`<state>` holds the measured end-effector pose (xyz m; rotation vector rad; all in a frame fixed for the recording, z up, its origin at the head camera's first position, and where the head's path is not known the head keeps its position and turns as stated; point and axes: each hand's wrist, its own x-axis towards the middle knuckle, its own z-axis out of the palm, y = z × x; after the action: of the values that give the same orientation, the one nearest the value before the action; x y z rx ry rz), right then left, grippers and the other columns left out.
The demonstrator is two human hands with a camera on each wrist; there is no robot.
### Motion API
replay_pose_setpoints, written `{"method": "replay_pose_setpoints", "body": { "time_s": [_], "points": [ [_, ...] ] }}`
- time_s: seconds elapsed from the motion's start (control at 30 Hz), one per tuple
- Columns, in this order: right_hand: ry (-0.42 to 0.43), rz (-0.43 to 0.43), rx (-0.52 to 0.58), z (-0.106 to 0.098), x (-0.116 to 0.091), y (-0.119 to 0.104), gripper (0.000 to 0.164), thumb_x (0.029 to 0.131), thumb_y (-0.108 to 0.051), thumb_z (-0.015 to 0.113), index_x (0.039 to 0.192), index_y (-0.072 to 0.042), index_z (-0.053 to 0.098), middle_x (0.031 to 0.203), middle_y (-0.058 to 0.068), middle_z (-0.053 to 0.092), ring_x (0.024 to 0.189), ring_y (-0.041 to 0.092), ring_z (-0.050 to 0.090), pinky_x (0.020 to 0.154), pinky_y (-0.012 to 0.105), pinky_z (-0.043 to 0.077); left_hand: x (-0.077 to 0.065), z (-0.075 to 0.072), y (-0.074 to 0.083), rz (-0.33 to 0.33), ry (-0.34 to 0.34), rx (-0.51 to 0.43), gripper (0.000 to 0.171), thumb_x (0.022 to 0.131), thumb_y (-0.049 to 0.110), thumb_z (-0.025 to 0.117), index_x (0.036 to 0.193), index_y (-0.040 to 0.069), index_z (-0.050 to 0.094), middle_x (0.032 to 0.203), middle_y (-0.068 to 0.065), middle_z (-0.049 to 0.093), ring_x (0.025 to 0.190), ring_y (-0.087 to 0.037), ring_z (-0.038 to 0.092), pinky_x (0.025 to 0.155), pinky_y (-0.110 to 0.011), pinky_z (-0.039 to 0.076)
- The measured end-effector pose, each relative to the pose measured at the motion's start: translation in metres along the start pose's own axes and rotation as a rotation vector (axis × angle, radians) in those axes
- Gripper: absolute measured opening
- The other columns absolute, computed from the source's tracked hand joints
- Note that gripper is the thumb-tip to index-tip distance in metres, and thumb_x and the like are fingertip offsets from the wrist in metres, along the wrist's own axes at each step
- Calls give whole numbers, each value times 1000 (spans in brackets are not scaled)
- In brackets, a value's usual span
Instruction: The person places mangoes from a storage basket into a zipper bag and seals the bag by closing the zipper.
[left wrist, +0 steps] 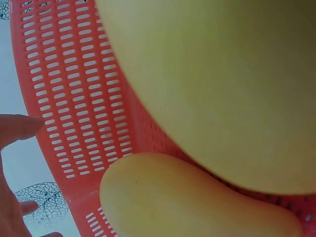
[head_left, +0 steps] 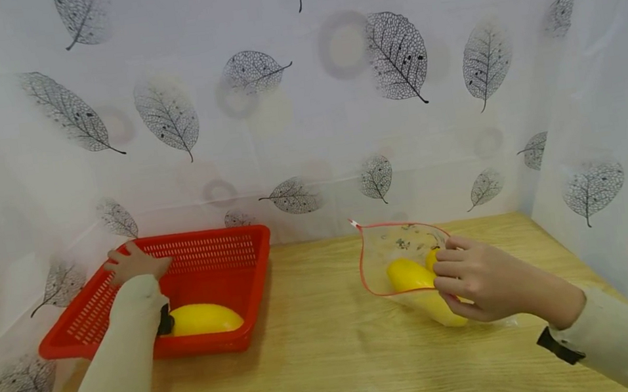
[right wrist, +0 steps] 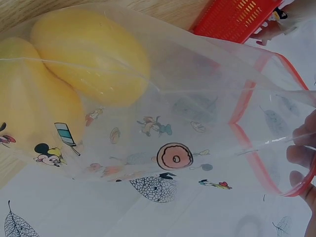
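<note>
My left hand (head_left: pixel 137 264) is over the far left part of a red plastic basket (head_left: pixel 265 255), fingers spread, holding nothing. Below its wrist lies a yellow mango (head_left: pixel 205 318); the left wrist view shows one mango (left wrist: pixel 212 89) very close and a second, longer one (left wrist: pixel 187 202) behind it. On the right, my right hand (head_left: pixel 479 277) pinches the red-edged mouth of a clear zip bag (head_left: pixel 374 274) printed with cartoon figures. The bag's mouth gapes, and yellow mangoes (right wrist: pixel 94 57) rest inside it. The hand partly hides them in the head view.
Both containers stand on a light wooden table (head_left: pixel 323 354), with a stretch of wood between them. White sheeting with leaf prints (head_left: pixel 304 124) hangs behind and along both sides, close to the basket's left rim.
</note>
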<state>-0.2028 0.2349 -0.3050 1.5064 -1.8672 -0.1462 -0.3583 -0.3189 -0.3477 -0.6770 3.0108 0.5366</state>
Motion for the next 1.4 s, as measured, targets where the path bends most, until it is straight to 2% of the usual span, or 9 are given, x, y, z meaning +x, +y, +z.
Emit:
{"method": "replay_pose_setpoints", "body": {
  "time_s": [0.1, 0.33, 0.6, 0.83, 1.13, 1.4],
  "points": [
    [-5, 4, 4, 0, 0, 0, 34, 95, -24, 33, 69, -16, 53, 63, -5, 48, 62, 12, 38, 65, 27, 32, 2, 2, -3, -8, -12, -17, 103, 85, 49, 52, 145, -5, -11, 143, -43, -11, 128, -63, 7, 90, -70, 38],
    [1, -1, -4, 0, 0, 0, 33, 94, -23, 34, 69, -16, 53, 63, -4, 47, 62, 11, 37, 65, 27, 32, 11, 8, -12, -24, -69, -53, 105, 86, 48, 52, 144, -2, -20, 143, -41, -22, 130, -65, -3, 91, -74, 33],
    [3, -1, -8, 0, -1, -1, 33, 94, -23, 34, 69, -16, 53, 63, -4, 47, 62, 12, 38, 65, 28, 33, 19, 13, -17, -37, -111, -31, 108, 85, 51, 53, 144, -4, -19, 142, -43, -20, 129, -66, -1, 93, -73, 32],
    [1, 4, -7, -1, -1, -1, 33, 95, -23, 34, 69, -16, 53, 63, -4, 47, 62, 11, 38, 65, 28, 33, 20, 14, -21, -39, -151, -37, 108, 85, 50, 54, 143, -6, -18, 141, -45, -19, 127, -68, 0, 93, -74, 30],
    [-2, 2, -8, -1, -2, 0, 33, 95, -23, 34, 69, -16, 53, 63, -5, 47, 62, 11, 37, 65, 28, 33, 19, 16, -27, -99, -180, -47, 111, 83, 48, 57, 142, -5, -20, 142, -44, -20, 128, -66, 0, 93, -76, 28],
    [-22, 14, -11, -1, -3, 0, 35, 96, -25, 32, 69, -16, 54, 64, -5, 49, 62, 11, 38, 65, 28, 33, 19, 16, -31, -94, -196, -48, 115, 81, 44, 61, 141, -5, -23, 142, -43, -22, 127, -67, -2, 95, -75, 25]
  ]
}}
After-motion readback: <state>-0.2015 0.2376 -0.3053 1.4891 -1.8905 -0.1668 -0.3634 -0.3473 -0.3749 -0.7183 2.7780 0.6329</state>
